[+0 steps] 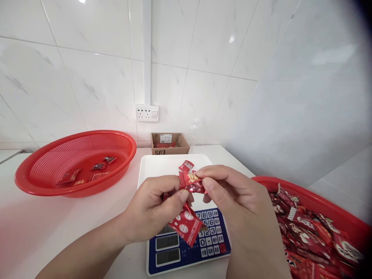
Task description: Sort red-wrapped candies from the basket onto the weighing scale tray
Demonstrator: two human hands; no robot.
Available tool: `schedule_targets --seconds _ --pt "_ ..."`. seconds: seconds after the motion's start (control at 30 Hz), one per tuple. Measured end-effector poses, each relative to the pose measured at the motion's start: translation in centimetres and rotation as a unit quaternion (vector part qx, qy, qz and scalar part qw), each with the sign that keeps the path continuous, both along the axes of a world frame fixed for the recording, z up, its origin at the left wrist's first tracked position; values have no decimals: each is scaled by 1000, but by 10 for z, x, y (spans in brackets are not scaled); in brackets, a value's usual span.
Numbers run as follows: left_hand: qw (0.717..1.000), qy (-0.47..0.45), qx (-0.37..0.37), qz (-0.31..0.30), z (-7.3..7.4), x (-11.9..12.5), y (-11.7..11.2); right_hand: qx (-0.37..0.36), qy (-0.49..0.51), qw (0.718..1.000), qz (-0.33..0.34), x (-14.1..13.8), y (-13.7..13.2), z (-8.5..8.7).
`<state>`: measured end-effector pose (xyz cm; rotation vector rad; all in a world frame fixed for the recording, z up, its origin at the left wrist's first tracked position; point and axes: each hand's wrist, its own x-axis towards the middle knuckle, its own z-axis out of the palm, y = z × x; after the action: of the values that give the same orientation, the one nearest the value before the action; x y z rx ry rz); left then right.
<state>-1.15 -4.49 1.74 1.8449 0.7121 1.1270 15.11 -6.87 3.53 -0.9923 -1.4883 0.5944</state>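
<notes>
My left hand (pixel 157 205) is closed, with thumb and fingers pinching the left end of a small red candy packet (pixel 193 178) with gold print. The other end of that packet sits between the thumb and fingers of my right hand (pixel 238 190). A second red packet with white round patterns (pixel 186 226) hangs below my left fingers, its upper part hidden by that hand. Just beyond the fingers shows another small red packet (pixel 186 166); whether it is held or lies on the pan, I cannot tell. Both hands are above a digital scale (pixel 186 263) with a white pan and a blue keypad.
To the left stands a red perforated basket (pixel 78 139) with several packets in it. At the wall, a small cardboard box (pixel 183 145) holds red packets. A second red basket (pixel 328 195), heaped with red packets, stands at the right. A wall socket (pixel 147 113) is above the box.
</notes>
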Motion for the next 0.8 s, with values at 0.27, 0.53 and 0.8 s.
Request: schedule_targets --seconds 0.27,0.53,0.8 --pt "982 -103 -23 156 -1 -11 21 2 59 998 -21 20 30 -10" --pt "926 -305 -97 199 13 -13 34 -70 -134 988 -30 18 72 -41" --pt "931 -313 -118 145 7 -11 34 -59 -116 987 -97 26 62 -29"
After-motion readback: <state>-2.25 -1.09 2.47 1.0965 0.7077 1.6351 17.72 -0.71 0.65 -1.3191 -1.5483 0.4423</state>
